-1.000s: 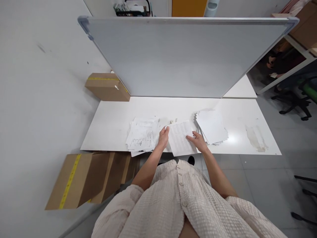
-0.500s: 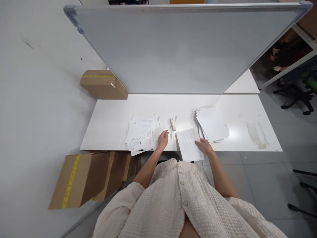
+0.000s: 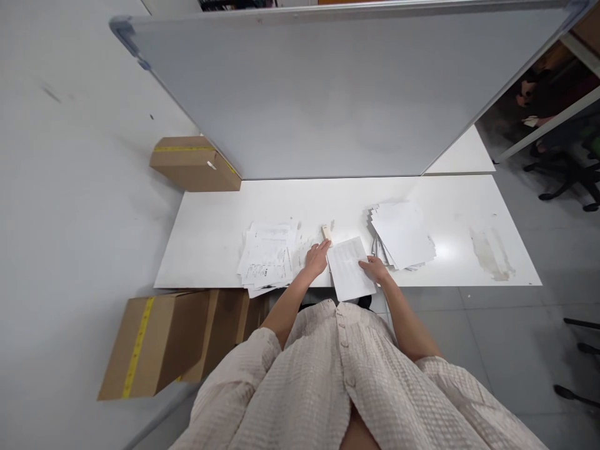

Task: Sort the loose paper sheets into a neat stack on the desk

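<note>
My right hand [image 3: 374, 269] pinches the right edge of a white sheet of paper [image 3: 350, 270], which overhangs the table's front edge. The sheet bears faint print; whether it is one sheet or several I cannot tell. My left hand [image 3: 317, 257] has its fingers stretched out at the near end of a small beige stapler-like block [image 3: 326, 232], close to the sheet's upper left corner. Whether the fingertips press on the block is unclear. Left of that hand lies a loose pile of printed papers [image 3: 268, 253]. A fanned stack of blank-looking sheets [image 3: 403, 234] lies to the right.
A whiteboard [image 3: 328, 94] stands upright along the back of the white table [image 3: 201, 237]. One cardboard box [image 3: 197, 165] rests at the back left corner; more boxes [image 3: 140, 344] stand below the table's left front. Office chairs [image 3: 565, 178] are off to the right.
My left hand has moved forward and right, its fingers now extended to the beige block. My right hand has shifted the sheet left, nearer to it.
</note>
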Tool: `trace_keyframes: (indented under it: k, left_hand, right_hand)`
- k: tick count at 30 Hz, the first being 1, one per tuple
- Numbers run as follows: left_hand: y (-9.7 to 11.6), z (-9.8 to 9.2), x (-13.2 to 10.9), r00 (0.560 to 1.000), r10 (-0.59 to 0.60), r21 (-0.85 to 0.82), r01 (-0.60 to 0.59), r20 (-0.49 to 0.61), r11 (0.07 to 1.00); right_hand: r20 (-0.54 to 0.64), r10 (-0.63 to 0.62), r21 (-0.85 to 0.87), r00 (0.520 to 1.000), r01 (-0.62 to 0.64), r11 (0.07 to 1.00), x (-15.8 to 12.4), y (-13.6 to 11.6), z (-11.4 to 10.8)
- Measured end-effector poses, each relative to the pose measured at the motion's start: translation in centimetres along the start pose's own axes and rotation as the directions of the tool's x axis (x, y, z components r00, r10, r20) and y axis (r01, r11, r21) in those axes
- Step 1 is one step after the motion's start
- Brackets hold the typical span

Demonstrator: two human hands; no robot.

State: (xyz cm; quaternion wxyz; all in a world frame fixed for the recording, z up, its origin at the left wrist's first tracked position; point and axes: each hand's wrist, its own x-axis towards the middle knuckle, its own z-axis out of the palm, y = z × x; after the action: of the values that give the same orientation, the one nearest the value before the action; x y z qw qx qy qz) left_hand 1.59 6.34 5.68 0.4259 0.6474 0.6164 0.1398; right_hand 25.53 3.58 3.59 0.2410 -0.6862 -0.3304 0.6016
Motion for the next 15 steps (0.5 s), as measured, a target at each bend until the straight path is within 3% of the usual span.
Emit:
trace_keyframes:
  k: [4, 10, 15]
  left_hand:
    - [0.1, -0.2, 0.4, 1.0, -0.008, -0.041, 0.009, 0.027, 0.999]
    - [0.3, -0.7, 0.6, 0.997, -0.076, -0.204, 0.068, -0.031, 0.977]
    - [-0.6, -0.4, 0.9, 0.953, -0.293, -0.346, 0.251, -0.075, 0.904]
  right_hand:
    - [0.002, 0.001, -0.011, 1.0, -0.001, 1.0, 0.6, -0.5, 0.6]
    - [0.022, 0.024, -0.018, 0.999, -0.023, 1.0, 0.2, -1.3, 0.5]
    - [0.045, 0.034, 0.013, 0.998, -0.034, 0.999, -0.5, -1.2, 0.1]
